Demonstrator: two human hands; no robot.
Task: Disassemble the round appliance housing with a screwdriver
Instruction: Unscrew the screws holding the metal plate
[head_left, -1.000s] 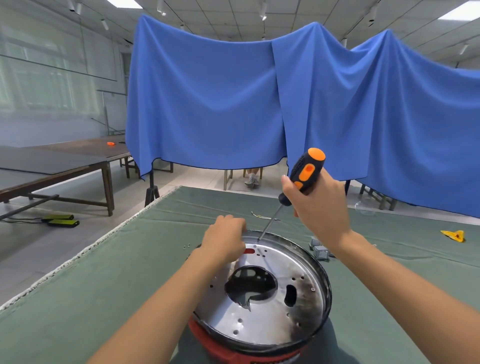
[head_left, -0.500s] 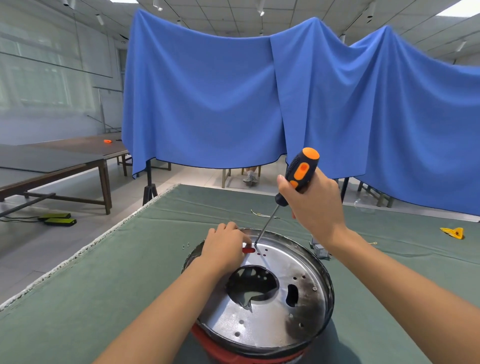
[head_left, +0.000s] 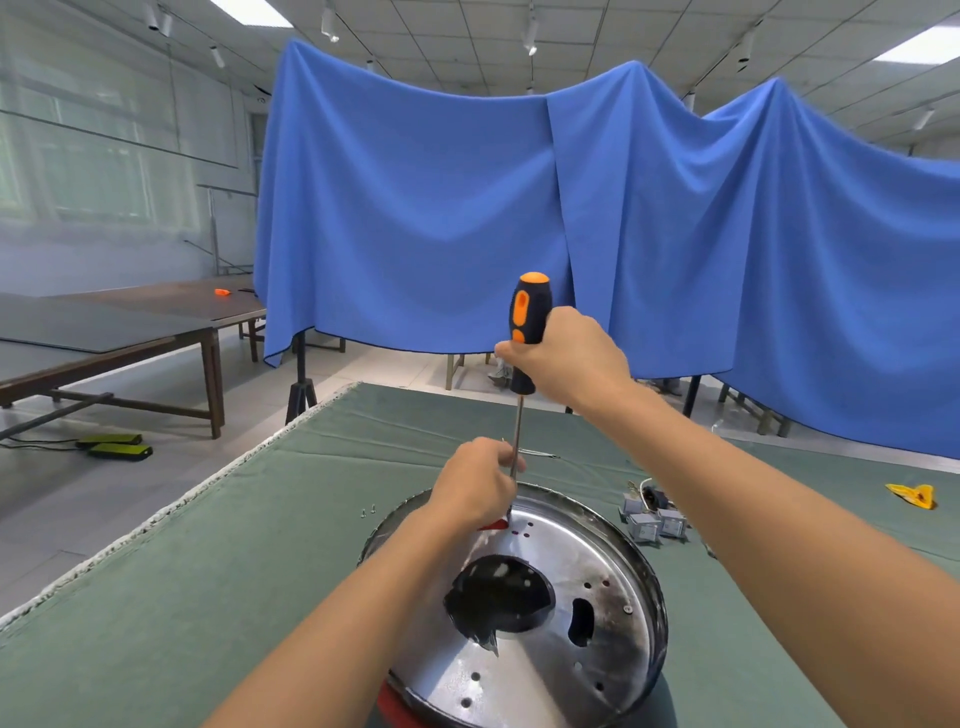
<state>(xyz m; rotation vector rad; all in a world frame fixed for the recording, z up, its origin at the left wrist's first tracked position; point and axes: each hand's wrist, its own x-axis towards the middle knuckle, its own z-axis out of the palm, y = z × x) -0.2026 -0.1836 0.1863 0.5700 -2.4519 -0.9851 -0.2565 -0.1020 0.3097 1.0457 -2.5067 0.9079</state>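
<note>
The round appliance housing lies on the green table cloth, a shiny metal disc with a large dark hole, a slot and several small holes, over a red base. My right hand grips the black and orange screwdriver by its handle, nearly upright. The shaft runs down to the housing's far rim by a small red part. My left hand rests on that rim with its fingers curled round the lower shaft, hiding the tip.
Small grey parts with wires lie right of the housing. Two loose screws sit to its left. A yellow piece lies far right. The table edge runs along the left. Blue cloth hangs behind.
My right hand has tipped the screwdriver from a slant to nearly upright. My left hand has moved from the rim onto the lower shaft.
</note>
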